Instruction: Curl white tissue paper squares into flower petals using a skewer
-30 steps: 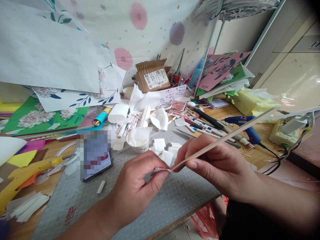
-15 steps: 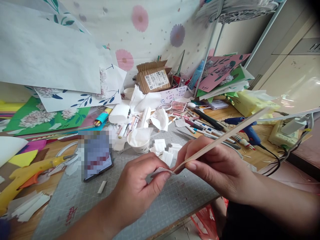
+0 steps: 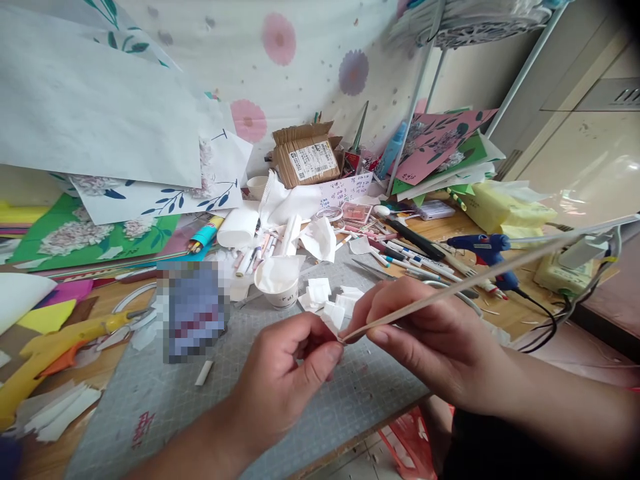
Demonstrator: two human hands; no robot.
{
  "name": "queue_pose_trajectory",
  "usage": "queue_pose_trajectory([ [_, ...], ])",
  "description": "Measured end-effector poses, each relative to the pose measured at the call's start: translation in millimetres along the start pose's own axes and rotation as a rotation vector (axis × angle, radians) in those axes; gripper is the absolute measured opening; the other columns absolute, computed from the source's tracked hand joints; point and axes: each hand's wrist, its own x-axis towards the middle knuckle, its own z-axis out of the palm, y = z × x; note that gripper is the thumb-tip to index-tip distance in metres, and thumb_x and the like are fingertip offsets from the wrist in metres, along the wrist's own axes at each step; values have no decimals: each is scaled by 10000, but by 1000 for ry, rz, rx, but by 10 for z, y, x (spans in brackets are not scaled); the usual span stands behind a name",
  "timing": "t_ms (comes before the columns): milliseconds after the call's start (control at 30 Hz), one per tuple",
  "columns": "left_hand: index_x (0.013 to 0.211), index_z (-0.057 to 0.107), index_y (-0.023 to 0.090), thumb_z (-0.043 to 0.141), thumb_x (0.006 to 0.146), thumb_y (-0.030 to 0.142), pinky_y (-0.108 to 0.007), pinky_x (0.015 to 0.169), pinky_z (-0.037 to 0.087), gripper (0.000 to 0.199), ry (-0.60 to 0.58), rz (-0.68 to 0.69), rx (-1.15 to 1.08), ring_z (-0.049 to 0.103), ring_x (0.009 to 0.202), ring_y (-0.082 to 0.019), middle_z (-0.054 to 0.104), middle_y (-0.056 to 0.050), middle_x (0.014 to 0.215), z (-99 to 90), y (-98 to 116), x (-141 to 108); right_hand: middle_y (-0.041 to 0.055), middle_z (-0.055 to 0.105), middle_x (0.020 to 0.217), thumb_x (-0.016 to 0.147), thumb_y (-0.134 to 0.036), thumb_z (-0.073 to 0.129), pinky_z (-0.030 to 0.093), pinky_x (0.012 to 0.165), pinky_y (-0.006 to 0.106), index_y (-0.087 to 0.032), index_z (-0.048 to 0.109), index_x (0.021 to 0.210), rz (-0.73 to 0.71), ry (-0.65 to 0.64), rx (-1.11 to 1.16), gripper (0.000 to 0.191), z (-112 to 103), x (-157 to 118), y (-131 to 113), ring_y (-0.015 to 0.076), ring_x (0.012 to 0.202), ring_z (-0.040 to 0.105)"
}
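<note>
A long, thin, pale strip [image 3: 450,287] slants up to the right across my right hand [image 3: 425,333], which pinches it between thumb and fingers near its lower end. My left hand [image 3: 285,373] meets that lower end, its thumb and forefinger pressed together at the tip of the strip. What else lies between the left fingertips is too small to make out. Behind the hands, small folded white paper pieces [image 3: 319,293] lie on the grey cutting mat [image 3: 370,407]. A paper cup [image 3: 277,287] with white paper in it stands to their left.
A phone [image 3: 195,313], blurred out, rests on the mat's left. At the far left lies a yellow glue gun [image 3: 75,340]; a blue one [image 3: 485,247] lies at the right with its cable. Pens [image 3: 415,257], scissors and a cardboard box [image 3: 307,157] fill the back.
The strip has tilted lower, its far end reaching further right. The white piece seen at my left fingertips is now hidden, and both hands have shifted slightly.
</note>
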Motion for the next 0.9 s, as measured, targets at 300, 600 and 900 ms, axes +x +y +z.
queue_pose_trajectory([
  [300,654,609,157,631,799,308,-205,521,459,211,71,-361,-292,554,520,-97,618,16,601,43,42,80,91,680,897,901,-78,521,551,681,271,-164,540,948,-103,-97,-273,100,72,17,61,164,782,672],
  [600,637,618,153,592,757,192,-209,478,431,128,127,-443,-356,543,491,-101,617,20,571,66,9,140,94,682,894,942,-157,467,550,669,280,-174,541,965,-118,-161,-391,79,123,48,104,182,779,681],
  [900,701,654,139,664,768,279,-215,488,445,155,90,-440,-539,575,507,-102,666,-2,651,41,27,117,93,684,891,897,-70,532,537,689,247,-148,556,937,-90,-86,-285,91,103,21,143,153,793,672],
])
